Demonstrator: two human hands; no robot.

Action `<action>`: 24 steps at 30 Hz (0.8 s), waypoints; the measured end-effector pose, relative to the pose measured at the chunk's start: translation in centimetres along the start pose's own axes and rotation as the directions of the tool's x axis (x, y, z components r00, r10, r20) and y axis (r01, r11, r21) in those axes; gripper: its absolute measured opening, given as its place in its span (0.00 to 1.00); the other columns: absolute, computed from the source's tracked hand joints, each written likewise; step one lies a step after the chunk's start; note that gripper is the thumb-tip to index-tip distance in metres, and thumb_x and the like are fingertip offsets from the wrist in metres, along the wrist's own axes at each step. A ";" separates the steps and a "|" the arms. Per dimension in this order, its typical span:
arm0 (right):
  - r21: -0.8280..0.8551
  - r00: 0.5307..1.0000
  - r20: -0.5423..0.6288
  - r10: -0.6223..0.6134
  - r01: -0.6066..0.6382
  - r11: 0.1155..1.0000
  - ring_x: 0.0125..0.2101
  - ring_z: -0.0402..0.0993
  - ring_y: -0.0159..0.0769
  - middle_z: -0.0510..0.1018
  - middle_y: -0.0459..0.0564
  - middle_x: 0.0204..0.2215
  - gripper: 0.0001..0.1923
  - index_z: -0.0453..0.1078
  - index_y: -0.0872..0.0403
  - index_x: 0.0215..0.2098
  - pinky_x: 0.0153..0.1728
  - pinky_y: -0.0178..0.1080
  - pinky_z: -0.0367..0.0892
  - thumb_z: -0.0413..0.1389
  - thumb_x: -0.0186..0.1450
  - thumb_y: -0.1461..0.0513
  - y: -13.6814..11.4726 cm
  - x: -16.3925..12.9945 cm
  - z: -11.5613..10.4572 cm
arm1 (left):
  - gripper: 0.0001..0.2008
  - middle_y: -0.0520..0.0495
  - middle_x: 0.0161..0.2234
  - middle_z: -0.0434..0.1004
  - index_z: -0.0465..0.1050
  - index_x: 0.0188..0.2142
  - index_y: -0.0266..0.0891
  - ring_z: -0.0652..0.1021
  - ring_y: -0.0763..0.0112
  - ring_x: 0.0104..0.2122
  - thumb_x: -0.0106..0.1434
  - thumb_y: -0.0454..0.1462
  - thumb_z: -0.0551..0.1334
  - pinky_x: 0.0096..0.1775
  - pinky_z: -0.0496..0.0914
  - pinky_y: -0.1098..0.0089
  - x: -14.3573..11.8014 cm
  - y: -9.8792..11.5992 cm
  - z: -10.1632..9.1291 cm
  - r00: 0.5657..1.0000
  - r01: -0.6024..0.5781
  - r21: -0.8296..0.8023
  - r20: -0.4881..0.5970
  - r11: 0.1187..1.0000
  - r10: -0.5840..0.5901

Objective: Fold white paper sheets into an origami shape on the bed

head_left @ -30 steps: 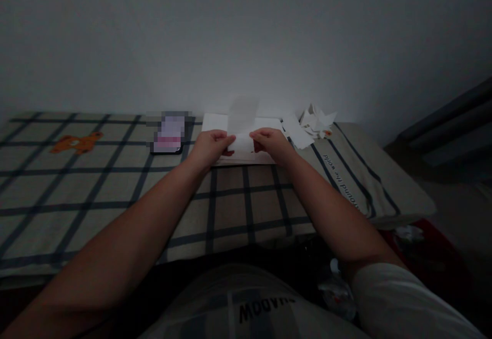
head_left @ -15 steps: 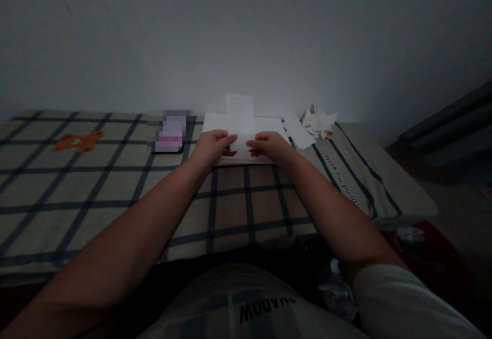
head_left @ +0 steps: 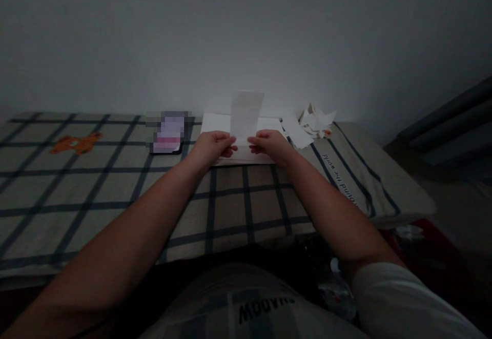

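Note:
A narrow strip of white paper (head_left: pixel 246 113) stands up between my hands, its top tipped a little to the right. My left hand (head_left: pixel 214 146) pinches its lower left edge between thumb and fingers. At the lower right edge, my right hand (head_left: pixel 272 144) pinches it in the same way. Under and behind the strip lies a stack of white paper (head_left: pixel 215 122), partly covered by my hands. Loose white paper pieces (head_left: pixel 298 133) lie just right of the stack.
Folded or crumpled white paper (head_left: pixel 318 119) sits against the wall at the right. A phone (head_left: pixel 169 133), partly pixelated, lies left of the stack. Farther left is an orange bear-shaped piece (head_left: pixel 76 144). A checked cloth (head_left: pixel 230 200) covers the surface. Below right is a clear plastic bottle (head_left: pixel 336 293).
The paper strip has turned and shifted slightly right, and its lower end no longer hangs below my fingertips. Both hands stay in nearly the same place.

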State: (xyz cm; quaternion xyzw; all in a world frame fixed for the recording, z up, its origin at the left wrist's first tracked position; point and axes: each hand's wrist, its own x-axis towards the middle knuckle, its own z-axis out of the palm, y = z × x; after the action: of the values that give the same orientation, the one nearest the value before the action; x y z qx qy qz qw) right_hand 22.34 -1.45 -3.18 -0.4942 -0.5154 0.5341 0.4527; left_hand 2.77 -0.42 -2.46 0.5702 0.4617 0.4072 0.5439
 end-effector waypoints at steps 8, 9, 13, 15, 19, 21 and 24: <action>0.009 0.999 -0.005 0.033 -0.033 0.999 0.20 0.70 0.27 0.73 0.44 0.18 0.17 0.62 0.54 0.20 0.27 0.33 0.68 0.64 0.61 0.64 -0.1 0.1 -0.2 | 0.03 0.48 0.24 0.79 0.74 0.31 0.35 0.76 0.75 0.22 0.57 0.32 0.67 0.31 0.74 0.72 -0.2 0.3 -0.1 0.998 0.065 -0.049 0.009 0.997 -0.065; -0.001 0.999 0.007 0.040 -0.040 0.999 0.20 0.70 0.27 0.73 0.45 0.18 0.17 0.63 0.54 0.20 0.28 0.33 0.68 0.64 0.61 0.64 -0.2 0.0 -0.2 | 0.03 0.49 0.22 0.78 0.74 0.31 0.35 0.76 0.74 0.22 0.57 0.33 0.67 0.30 0.73 0.72 -0.3 0.4 -0.1 0.998 0.058 -0.042 -0.004 0.997 -0.058; -0.057 0.994 0.089 0.059 -0.054 0.997 0.20 0.70 0.27 0.74 0.45 0.18 0.15 0.66 0.55 0.20 0.27 0.33 0.68 0.64 0.60 0.64 -0.3 -0.3 -0.1 | 0.10 0.53 0.18 0.71 0.73 0.24 0.35 0.72 0.77 0.20 0.59 0.38 0.66 0.27 0.70 0.75 -0.1 0.4 -0.3 0.998 -0.057 -0.118 -0.045 0.991 0.052; -0.071 0.991 0.129 0.040 -0.031 0.997 0.20 0.71 0.27 0.73 0.44 0.18 0.13 0.67 0.56 0.21 0.27 0.33 0.69 0.65 0.59 0.64 -0.3 -0.4 0.0 | 0.11 0.53 0.19 0.71 0.73 0.24 0.35 0.71 0.78 0.20 0.61 0.38 0.64 0.27 0.69 0.76 0.1 0.2 -0.3 0.997 -0.068 -0.214 -0.050 0.975 0.059; -0.070 0.989 0.148 0.010 0.001 0.998 0.20 0.71 0.27 0.71 0.41 0.17 0.15 0.66 0.56 0.19 0.26 0.32 0.69 0.68 0.55 0.62 -0.3 -0.6 0.1 | 0.07 0.52 0.21 0.73 0.74 0.26 0.34 0.71 0.79 0.20 0.61 0.34 0.63 0.26 0.68 0.77 0.5 0.0 -0.3 0.998 -0.011 -0.292 -0.059 0.956 -0.007; -0.063 0.989 0.145 0.016 -0.007 0.998 0.21 0.72 0.27 0.69 0.40 0.16 0.18 0.63 0.55 0.19 0.26 0.32 0.69 0.69 0.53 0.61 -0.3 -0.6 0.1 | 0.06 0.52 0.21 0.73 0.74 0.25 0.34 0.71 0.79 0.20 0.59 0.32 0.64 0.25 0.66 0.78 0.5 0.1 -0.3 0.996 -0.025 -0.264 -0.088 0.964 0.001; -0.053 0.988 0.154 0.032 -0.024 0.998 0.21 0.72 0.27 0.69 0.39 0.16 0.19 0.62 0.55 0.19 0.26 0.31 0.69 0.69 0.52 0.60 -0.1 -0.5 0.2 | 0.08 0.54 0.18 0.70 0.72 0.23 0.35 0.67 0.80 0.18 0.58 0.33 0.64 0.22 0.62 0.78 0.2 0.3 -0.2 0.989 -0.077 -0.155 -0.133 0.985 0.056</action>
State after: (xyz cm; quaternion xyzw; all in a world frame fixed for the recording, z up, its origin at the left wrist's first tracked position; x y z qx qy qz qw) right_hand 22.23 -1.95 -3.01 -0.4697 -0.5555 0.5637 0.3912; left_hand 2.61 -0.19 -2.12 0.5127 0.4424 0.4966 0.5430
